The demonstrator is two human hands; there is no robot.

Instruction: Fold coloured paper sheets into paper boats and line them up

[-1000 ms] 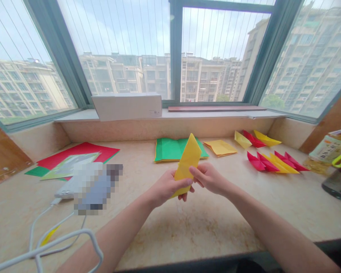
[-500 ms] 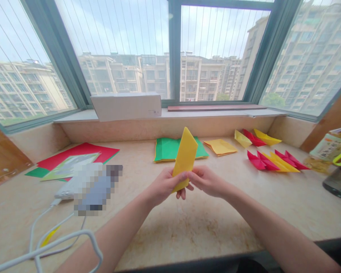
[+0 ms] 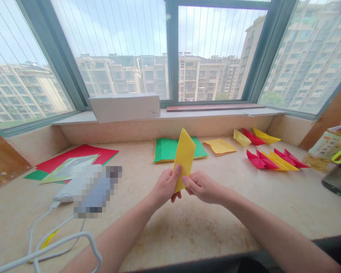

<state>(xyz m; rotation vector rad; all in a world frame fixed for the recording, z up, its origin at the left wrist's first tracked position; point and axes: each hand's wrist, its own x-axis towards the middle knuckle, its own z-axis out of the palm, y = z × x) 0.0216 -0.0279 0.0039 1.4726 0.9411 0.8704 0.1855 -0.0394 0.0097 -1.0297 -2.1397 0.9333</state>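
1. Two hands hold one yellow folded paper (image 3: 186,149) upright above the counter's (image 3: 184,235) middle: your left hand (image 3: 165,186) grips the lower left side, thumb flat on its face, and your right hand (image 3: 200,185) pinches the lower right edge.
2. About six folded paper shapes (image 3: 252,137) sit near the counter's back right corner, in two rows; the front row overlaps, so you cannot count it surely.
3. One green paper stack (image 3: 165,149), partly covered by your piece, and one orange folded paper (image 3: 219,146) lie by the back edge.
4. Marble surface shows between your forearms, down to the near edge.
5. Two bottles (image 3: 328,148) at your right are cut off; pixelation hides one item (image 3: 95,191) toward the left edge.
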